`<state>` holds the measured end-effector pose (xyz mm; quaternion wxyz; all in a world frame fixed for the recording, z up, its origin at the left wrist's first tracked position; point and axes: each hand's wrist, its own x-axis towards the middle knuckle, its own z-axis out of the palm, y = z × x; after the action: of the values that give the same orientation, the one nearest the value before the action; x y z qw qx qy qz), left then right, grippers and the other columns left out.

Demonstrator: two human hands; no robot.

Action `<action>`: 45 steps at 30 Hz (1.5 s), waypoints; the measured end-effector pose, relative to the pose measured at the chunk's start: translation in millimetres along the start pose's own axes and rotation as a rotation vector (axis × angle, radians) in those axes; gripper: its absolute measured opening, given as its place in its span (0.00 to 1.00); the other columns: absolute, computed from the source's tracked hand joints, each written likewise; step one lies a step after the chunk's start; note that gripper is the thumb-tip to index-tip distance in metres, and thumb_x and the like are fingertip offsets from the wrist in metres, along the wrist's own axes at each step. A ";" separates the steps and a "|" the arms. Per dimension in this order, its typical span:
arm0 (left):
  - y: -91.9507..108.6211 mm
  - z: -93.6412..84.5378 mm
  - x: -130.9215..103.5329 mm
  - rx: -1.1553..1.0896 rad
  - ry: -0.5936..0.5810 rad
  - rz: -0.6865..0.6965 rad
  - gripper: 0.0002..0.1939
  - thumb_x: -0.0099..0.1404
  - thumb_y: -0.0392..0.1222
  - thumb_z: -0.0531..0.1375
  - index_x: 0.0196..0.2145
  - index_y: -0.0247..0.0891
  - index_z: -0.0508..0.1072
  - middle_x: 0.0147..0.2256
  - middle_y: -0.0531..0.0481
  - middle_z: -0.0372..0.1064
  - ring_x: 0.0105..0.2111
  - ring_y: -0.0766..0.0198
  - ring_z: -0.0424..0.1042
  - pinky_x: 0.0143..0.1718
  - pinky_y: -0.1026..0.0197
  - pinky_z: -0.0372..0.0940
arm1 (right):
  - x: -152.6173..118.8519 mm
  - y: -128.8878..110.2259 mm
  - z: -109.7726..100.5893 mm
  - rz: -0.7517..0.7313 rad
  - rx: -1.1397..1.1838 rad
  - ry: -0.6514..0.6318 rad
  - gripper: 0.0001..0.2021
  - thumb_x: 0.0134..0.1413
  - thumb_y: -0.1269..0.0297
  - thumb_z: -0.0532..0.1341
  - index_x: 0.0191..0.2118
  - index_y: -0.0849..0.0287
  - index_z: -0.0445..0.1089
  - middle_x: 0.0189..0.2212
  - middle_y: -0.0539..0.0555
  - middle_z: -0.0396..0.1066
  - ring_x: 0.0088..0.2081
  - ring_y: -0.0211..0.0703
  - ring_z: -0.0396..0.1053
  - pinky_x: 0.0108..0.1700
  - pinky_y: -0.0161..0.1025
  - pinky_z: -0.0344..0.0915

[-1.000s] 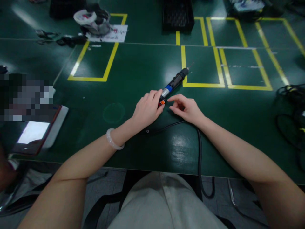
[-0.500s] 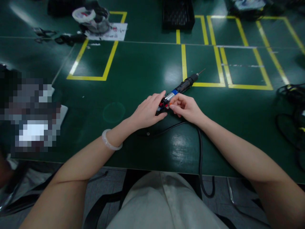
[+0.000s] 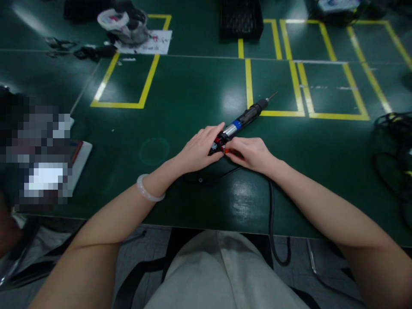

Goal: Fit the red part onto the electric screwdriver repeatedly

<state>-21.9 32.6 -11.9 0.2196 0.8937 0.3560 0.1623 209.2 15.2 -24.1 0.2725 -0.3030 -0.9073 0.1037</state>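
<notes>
An electric screwdriver [image 3: 244, 119] lies slantwise on the green table, its thin bit pointing away to the upper right. It has a black body with a silver section and a blue band. My left hand [image 3: 200, 148] is curled round its rear end, where red and black parts show between thumb and fingers. Beside that end, my right hand [image 3: 252, 154] is closed in a pinch on a small orange-red piece [image 3: 227, 150], mostly hidden by the fingers. A black cable [image 3: 271, 210] runs below the right wrist and over the table's front edge.
Yellow tape marks rectangles on the table [image 3: 193, 86]. A black tray [image 3: 241, 19] stands at the back. Back left are a roll-like white object [image 3: 112, 20] on a paper sheet and dark tools [image 3: 93, 52]. Coiled cables [image 3: 394, 128] lie at right; a blurred-out patch covers the left.
My right hand has shifted slightly left and toward me, closer to the screwdriver's rear end, with the orange-red piece. My left hand and the screwdriver stay nearly still.
</notes>
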 end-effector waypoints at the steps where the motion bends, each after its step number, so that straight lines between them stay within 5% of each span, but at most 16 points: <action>1: 0.3 -0.1 -0.1 0.004 0.001 0.002 0.40 0.68 0.44 0.57 0.72 0.30 0.49 0.64 0.31 0.57 0.63 0.43 0.59 0.63 0.42 0.56 | 0.0 0.0 0.2 -0.038 -0.059 -0.006 0.07 0.69 0.65 0.56 0.43 0.59 0.70 0.34 0.53 0.74 0.34 0.39 0.71 0.35 0.35 0.62; 5: 0.6 0.2 -0.4 0.022 0.007 0.002 0.41 0.67 0.45 0.58 0.72 0.30 0.49 0.64 0.31 0.57 0.63 0.42 0.59 0.63 0.43 0.57 | 0.4 0.0 -0.4 -0.063 -0.174 -0.033 0.14 0.73 0.63 0.50 0.43 0.59 0.72 0.35 0.55 0.74 0.37 0.41 0.71 0.35 0.36 0.62; 14: 9.7 6.9 0.5 0.150 0.036 -0.059 0.45 0.69 0.57 0.61 0.71 0.27 0.51 0.62 0.30 0.57 0.58 0.41 0.62 0.60 0.44 0.61 | -0.7 -0.7 -5.6 -0.016 -0.006 -0.005 0.14 0.70 0.60 0.54 0.43 0.59 0.75 0.34 0.54 0.73 0.34 0.40 0.70 0.34 0.36 0.60; 22: 23.6 13.1 2.3 0.332 0.058 -0.094 0.35 0.74 0.50 0.54 0.71 0.28 0.52 0.60 0.31 0.59 0.53 0.44 0.65 0.54 0.46 0.65 | -0.3 -0.8 -5.5 0.053 0.088 -0.044 0.13 0.69 0.60 0.54 0.43 0.58 0.75 0.34 0.54 0.74 0.34 0.41 0.69 0.35 0.36 0.60; 31: 33.3 12.3 5.1 0.354 0.033 -0.154 0.34 0.74 0.45 0.56 0.70 0.26 0.54 0.59 0.30 0.59 0.54 0.42 0.64 0.55 0.45 0.64 | -0.2 8.4 -7.0 0.179 0.251 0.093 0.15 0.69 0.58 0.54 0.35 0.59 0.72 0.25 0.49 0.70 0.25 0.35 0.63 0.31 0.34 0.57; 39: 7.6 3.2 0.6 0.401 0.094 -0.162 0.35 0.72 0.43 0.58 0.71 0.28 0.53 0.59 0.30 0.59 0.54 0.40 0.64 0.55 0.43 0.65 | -0.4 15.0 -8.6 0.272 0.327 0.130 0.21 0.70 0.51 0.53 0.31 0.59 0.71 0.21 0.48 0.67 0.24 0.35 0.63 0.31 0.34 0.57; 45: -40.2 -16.9 -10.5 0.384 0.169 -0.285 0.35 0.73 0.49 0.56 0.71 0.32 0.52 0.60 0.29 0.57 0.57 0.34 0.63 0.55 0.36 0.64 | -0.8 17.5 -8.2 0.294 0.362 0.130 0.19 0.69 0.54 0.54 0.32 0.59 0.73 0.21 0.47 0.66 0.24 0.35 0.63 0.30 0.34 0.56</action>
<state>-59.5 56.0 -19.3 0.0362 0.8431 0.5197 0.1332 222.9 28.8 -23.8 0.3623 -0.3839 -0.8007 0.2835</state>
